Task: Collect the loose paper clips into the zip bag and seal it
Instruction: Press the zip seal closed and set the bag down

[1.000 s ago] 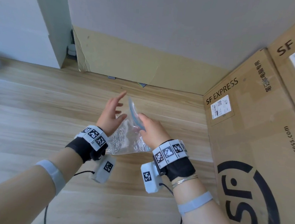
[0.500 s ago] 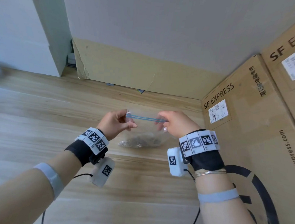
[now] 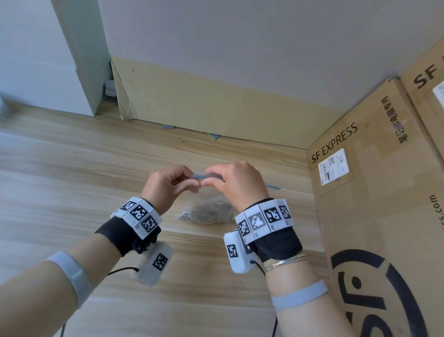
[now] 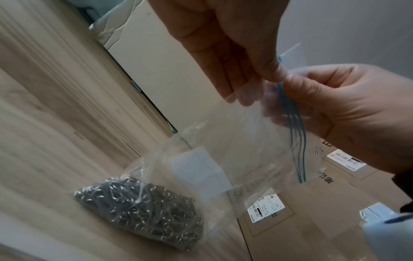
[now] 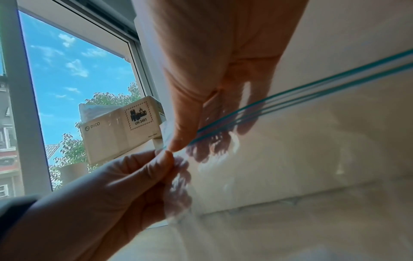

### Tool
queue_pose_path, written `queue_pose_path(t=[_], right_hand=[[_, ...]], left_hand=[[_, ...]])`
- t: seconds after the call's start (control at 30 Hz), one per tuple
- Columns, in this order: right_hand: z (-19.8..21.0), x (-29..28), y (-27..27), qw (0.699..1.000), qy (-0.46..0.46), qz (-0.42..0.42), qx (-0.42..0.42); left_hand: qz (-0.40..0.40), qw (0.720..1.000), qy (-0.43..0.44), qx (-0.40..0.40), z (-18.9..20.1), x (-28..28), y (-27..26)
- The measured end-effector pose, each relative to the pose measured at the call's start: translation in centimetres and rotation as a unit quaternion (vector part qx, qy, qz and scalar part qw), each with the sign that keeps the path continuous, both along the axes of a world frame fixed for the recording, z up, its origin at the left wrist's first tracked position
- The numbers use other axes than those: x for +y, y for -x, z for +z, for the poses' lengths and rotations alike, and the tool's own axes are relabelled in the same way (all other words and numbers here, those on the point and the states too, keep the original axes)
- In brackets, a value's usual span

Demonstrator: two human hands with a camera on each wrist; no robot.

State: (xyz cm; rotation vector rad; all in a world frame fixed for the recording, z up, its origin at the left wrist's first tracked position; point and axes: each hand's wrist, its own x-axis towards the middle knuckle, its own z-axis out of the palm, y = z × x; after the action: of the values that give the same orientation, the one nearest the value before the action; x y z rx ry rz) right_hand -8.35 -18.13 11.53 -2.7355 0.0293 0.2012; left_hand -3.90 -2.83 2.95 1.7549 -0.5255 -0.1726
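Cardboard boxes (image 3: pixel 387 208) beside wooden tabletop (image 3: pixel 55 181)

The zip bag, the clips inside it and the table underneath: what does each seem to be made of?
Zip bag: thin clear plastic film, glossy and creased; the boxes show through it, and blue-green zip lines run along its top.
Paper clips: probably steel wire, silvery grey with bright glints on the bends.
Table: pale wood or wood-look laminate, matte, with long grain streaks; which one I cannot tell.

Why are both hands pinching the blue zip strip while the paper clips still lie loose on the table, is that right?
Not quite: the paper clips are already inside the zip bag, heaped at its bottom on the table, as the left wrist view shows. The left hand and right hand do pinch the blue zip strip.
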Motion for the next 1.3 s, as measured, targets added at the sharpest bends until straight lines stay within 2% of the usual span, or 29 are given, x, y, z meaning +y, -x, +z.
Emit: queue_pose_path(t=[0.13,0.73,0.9,1.13,1.3], right_hand=[[-0.3,0.2,0.0,0.999,-0.02,-0.014,-0.027],[-0.8,-0.1,-0.2,0.998,-0.043,-0.037,-0.028],[-0.8,0.2,-0.2,0.998,-0.035,-0.034,-0.034],[-1.0,0.4,0.1,0.999,-0.004,-0.012,-0.045],[-0.6,-0.1,0.3,0.999,-0.003,-0.007,-0.045]], left_hand=[[0.005,1.0,0.002,-0.025,0.2,0.0,-0.1],[-0.009,0.996,0.0,-0.094,-0.4,-0.6,-0.2],[-0.018,0.996,0.009,-0.083,-0.4,-0.6,-0.2],[-0.049,0.993,-0.012,-0.107,-0.5,-0.6,-0.2],[-0.027,0.998,-0.011,-0.054,-0.9,-0.5,-0.5]])
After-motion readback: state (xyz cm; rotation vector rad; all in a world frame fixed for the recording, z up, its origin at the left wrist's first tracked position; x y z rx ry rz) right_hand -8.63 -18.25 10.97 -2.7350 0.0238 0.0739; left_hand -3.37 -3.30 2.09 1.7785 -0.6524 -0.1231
